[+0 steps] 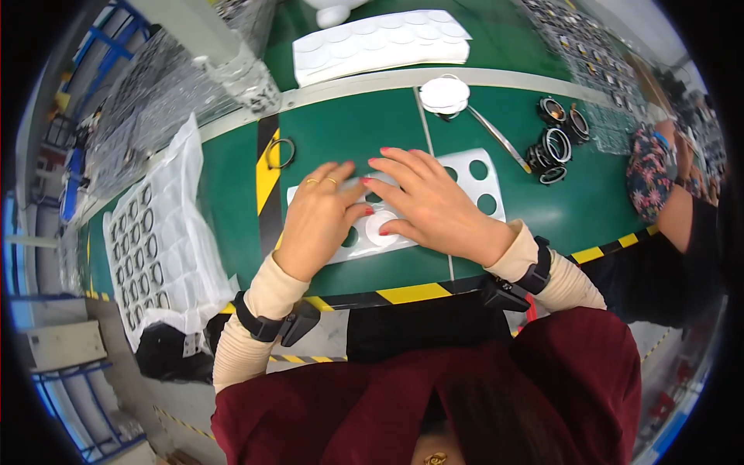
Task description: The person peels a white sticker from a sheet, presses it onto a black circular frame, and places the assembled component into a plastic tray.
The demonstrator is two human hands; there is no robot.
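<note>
In front of me on the green table lies a pale sheet with round holes (pixel 463 156). Both my hands are over it, backs up. A white round disc (pixel 380 228) rests in one of its near places. My right hand (pixel 438 203) reaches in from the right with spread fingers, its thumb tip at the disc's edge. My left hand (pixel 316 215) covers the sheet's left part, fingers stretched and slightly blurred, thumb close to the disc. Nothing shows gripped in either hand. The fingers hide part of the sheet.
A metal ring (pixel 281 153) lies left, beyond my left hand. A plastic tray of rings (pixel 172 225) stands far left. Tweezers (pixel 501 140), a stack of white discs (pixel 444 94) and black lens barrels (pixel 549 147) lie right. A white sheet of discs (pixel 380 46) lies behind; another person's arm (pixel 652 174) rests right.
</note>
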